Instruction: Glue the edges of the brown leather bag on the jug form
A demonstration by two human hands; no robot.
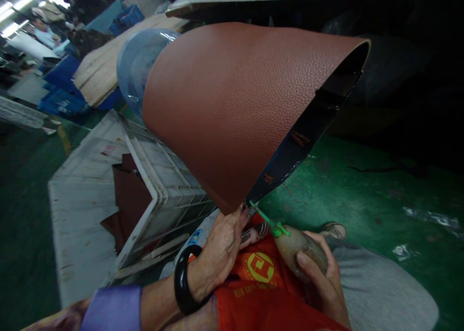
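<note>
A large curved sheet of brown grained leather [232, 108] arches up in front of me, its dark underside [308, 128] showing along the right edge. My left hand [221, 249], with a black bangle on the wrist, pinches the sheet's lower corner. My right hand [319, 278] is closed round the rounded wooden handle of a hand tool [297, 246], whose green tip [270, 220] touches the leather's edge beside my left fingers. An orange apron [261, 282] with a yellow logo covers my lap.
A white plastic crate [145, 195] holding brown leather pieces [126, 195] stands at my left. The floor [362, 195] is green. Blue crates [61, 89] and a pale stacked sheet lie farther back left, where other people work. A dark table overhangs at the top.
</note>
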